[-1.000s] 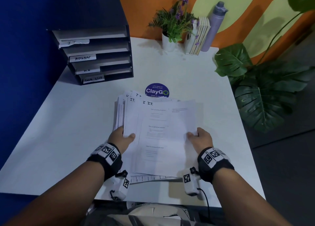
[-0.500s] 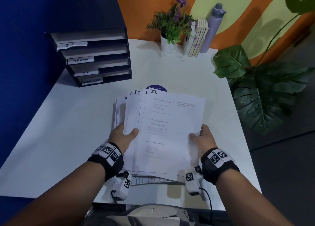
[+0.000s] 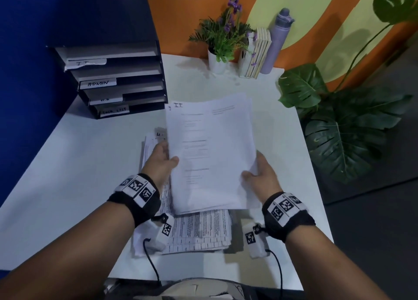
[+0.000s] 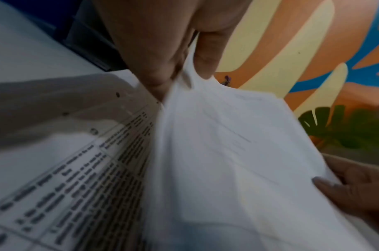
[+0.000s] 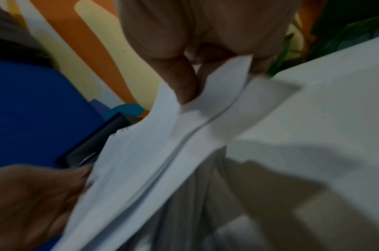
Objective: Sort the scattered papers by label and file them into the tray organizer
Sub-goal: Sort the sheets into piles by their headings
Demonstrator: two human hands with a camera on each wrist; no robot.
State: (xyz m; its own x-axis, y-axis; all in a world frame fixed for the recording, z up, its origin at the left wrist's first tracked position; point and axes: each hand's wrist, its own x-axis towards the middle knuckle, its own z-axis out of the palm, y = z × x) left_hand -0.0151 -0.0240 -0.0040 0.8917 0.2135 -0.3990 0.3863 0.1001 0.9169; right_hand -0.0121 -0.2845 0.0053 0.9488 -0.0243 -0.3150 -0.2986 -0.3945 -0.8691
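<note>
White "IT"-marked paper sheaf [image 3: 210, 155]: pinched by left hand [image 3: 161, 161] and right hand [image 3: 262, 175], unfiled. Black four-tier tray organizer [image 3: 117, 82]: awaiting. Printed paper pile [image 3: 199, 232]: unsorted.

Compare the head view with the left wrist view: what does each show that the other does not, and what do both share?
Only the head view shows the tray organizer with its labels, the "IT" mark on the held sheets, the bottle, the books and both wristbands.

Only the left wrist view shows the left hand's fingers pinching the sheets' edge from close up, and the blue streaks of the mural.

Both show the held sheets, the printed pile beneath them, the right hand and the big leaves.
</note>
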